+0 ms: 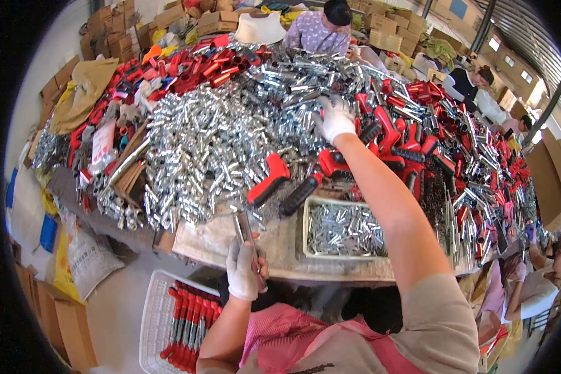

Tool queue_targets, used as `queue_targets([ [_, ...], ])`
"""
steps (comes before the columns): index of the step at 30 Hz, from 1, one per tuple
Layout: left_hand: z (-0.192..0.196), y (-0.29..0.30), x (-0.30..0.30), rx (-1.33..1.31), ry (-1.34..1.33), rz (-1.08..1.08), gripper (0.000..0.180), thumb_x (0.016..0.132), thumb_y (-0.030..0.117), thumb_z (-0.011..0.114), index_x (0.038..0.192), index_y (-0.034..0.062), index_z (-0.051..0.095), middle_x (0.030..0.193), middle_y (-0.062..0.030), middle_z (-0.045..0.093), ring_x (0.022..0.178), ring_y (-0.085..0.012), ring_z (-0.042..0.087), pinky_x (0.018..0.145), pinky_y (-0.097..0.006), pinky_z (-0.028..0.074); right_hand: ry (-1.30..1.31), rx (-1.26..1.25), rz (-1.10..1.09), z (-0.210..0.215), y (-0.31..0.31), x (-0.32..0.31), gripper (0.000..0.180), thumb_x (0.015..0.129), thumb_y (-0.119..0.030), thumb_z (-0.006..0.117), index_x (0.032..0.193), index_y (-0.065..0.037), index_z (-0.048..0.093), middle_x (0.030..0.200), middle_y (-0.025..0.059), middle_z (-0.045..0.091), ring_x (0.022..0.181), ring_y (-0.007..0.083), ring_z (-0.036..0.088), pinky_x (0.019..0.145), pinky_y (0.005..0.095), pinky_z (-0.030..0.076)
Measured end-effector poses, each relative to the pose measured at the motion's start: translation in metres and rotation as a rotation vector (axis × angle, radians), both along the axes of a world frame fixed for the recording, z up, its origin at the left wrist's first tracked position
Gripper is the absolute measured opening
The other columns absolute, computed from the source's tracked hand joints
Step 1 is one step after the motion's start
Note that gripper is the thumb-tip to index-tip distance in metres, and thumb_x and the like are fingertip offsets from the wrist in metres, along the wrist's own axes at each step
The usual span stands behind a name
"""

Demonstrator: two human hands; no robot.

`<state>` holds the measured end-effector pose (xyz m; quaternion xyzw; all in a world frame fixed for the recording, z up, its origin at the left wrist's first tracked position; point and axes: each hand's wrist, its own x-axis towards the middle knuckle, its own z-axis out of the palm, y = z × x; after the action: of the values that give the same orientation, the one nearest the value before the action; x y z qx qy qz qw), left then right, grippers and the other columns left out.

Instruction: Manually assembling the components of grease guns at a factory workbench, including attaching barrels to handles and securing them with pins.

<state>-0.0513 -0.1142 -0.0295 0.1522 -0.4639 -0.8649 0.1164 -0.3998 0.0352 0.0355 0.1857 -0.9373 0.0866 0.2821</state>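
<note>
My left hand (245,269), in a white glove, is closed around a shiny metal channel-shaped piece (242,227) near the table's front edge. The piece stands nearly upright, tilted a little. My right hand (336,118), also gloved, reaches far across the table with its fingers apart over a heap of silver metal tubes (293,93). Between the hands lie a red and black handle (270,179) and a black grip (300,194). Below my right forearm is a white tray (306,232) of small metal pins (346,230).
Below the table's edge, a white basket (148,324) holds several red-ended tools (190,321). Heaped silver fittings (199,140) cover the left middle, with red handles (389,131) at the right. Co-workers (321,31) sit around the table. A white sack (92,257) stands on the left floor.
</note>
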Motion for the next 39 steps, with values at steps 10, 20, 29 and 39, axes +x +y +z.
queue_targets([
  [10,-0.006,0.003,-0.009,0.029,0.004,0.062,0.039,0.090,0.033,0.050,0.116,0.0050,0.044,0.060,-0.0059,0.044,0.039,-0.0123,0.041,0.036,-0.023,0.033,-0.591,0.129,0.402,0.033,0.020,0.003,0.054,0.091,-0.051,0.038,0.124,-0.011,0.052,0.120,0.0173,0.057,0.112,0.0366,0.053,0.097,0.0419,0.040],
  [20,-0.009,0.011,-0.003,-0.106,0.027,0.122,0.044,0.089,0.036,0.054,0.116,0.0028,0.045,0.057,-0.0048,0.046,0.038,-0.0106,0.042,0.035,-0.023,0.033,-0.353,0.134,-0.483,0.049,0.191,-0.137,0.057,0.074,-0.029,0.062,0.129,-0.018,0.050,0.127,0.0191,0.051,0.122,0.0347,0.045,0.099,0.0428,0.040],
  [29,-0.004,0.012,-0.011,-0.139,-0.053,0.116,0.034,0.093,0.029,0.049,0.117,0.0058,0.046,0.060,-0.0035,0.048,0.038,-0.0092,0.041,0.034,-0.022,0.033,-0.148,0.200,-0.311,0.074,0.172,-0.098,0.027,0.086,-0.019,0.050,0.109,-0.010,0.060,0.101,0.0202,0.062,0.097,0.0342,0.061,0.082,0.0466,0.048],
  [39,0.018,0.032,0.010,-0.163,-0.092,-0.233,0.027,0.092,0.015,0.044,0.114,0.0008,0.050,0.068,-0.0042,0.049,0.049,-0.0102,0.044,0.044,-0.022,0.038,-0.872,-0.858,0.621,0.084,0.142,0.189,0.035,0.087,-0.003,0.053,0.121,0.001,0.044,0.091,0.0071,0.057,0.075,0.0106,0.055,0.064,0.0243,0.047],
])
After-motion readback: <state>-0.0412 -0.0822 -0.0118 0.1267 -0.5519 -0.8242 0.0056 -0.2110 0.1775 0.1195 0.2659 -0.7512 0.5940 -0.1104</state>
